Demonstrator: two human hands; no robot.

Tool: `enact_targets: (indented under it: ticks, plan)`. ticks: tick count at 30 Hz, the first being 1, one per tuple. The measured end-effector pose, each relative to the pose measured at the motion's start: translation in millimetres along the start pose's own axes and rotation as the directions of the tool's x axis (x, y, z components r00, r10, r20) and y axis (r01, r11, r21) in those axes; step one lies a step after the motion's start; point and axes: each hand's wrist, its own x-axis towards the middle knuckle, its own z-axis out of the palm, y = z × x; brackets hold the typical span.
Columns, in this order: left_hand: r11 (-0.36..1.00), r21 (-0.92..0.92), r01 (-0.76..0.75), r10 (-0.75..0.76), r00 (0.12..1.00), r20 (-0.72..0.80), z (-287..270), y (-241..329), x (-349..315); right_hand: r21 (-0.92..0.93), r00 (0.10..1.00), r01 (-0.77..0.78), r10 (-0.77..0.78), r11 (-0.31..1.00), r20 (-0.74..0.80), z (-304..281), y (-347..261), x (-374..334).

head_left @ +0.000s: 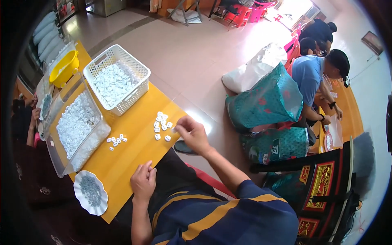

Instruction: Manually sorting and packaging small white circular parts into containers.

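My right hand point(192, 133) is over the table's right edge, thumb and fingertips pinched on a small white plastic piece point(174, 130). Just left of it lies a loose group of similar white oval pieces point(164, 127) with dark marks on them. My left hand point(143, 180) rests by the near edge of the table with its fingers curled closed; whatever may be in them is hidden. A smaller cluster of white pieces point(116, 141) lies farther left, near a clear plastic bin point(104, 131) heaped with white pieces.
On the wooden table point(134, 147) stand a white perforated basket point(141, 87) full of white pieces, a scalloped white plate point(104, 196) with small grey parts, and a yellow basin point(55, 75). Green sacks point(261, 102) stand on the floor; a person in blue point(306, 75) works at another table.
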Motion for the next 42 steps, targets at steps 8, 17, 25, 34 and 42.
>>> enact_targets:
  ticks: [8, 17, 25, 34, 42]
  plan:
    - [0.987, -0.159, 0.005, -0.011, 0.999, -0.038, 3, -20, -9, -0.422, 0.992, 0.064, -0.105, 0.904, -0.074, -9, 4, 21]
    - [0.989, -0.150, 0.004, -0.010, 0.999, -0.042, -43, -3, -10, -0.480, 0.999, 0.015, -0.034, 0.877, -0.032, 6, 15, 32]
    - [0.987, 0.043, 0.154, -0.140, 0.962, -0.236, -142, -27, -53, -0.485, 0.999, 0.028, -0.041, 0.874, -0.017, 14, 11, 38]
    - [0.920, 0.286, 0.269, -0.137, 0.903, -0.408, -186, -61, -74, -0.525, 0.986, 0.045, -0.121, 0.850, -0.111, 7, 15, 39]
    - [0.817, 0.347, 0.460, -0.304, 0.855, -0.420, -217, -97, -110, -0.311, 0.963, 0.212, -0.253, 0.927, -0.096, 49, -5, 8]
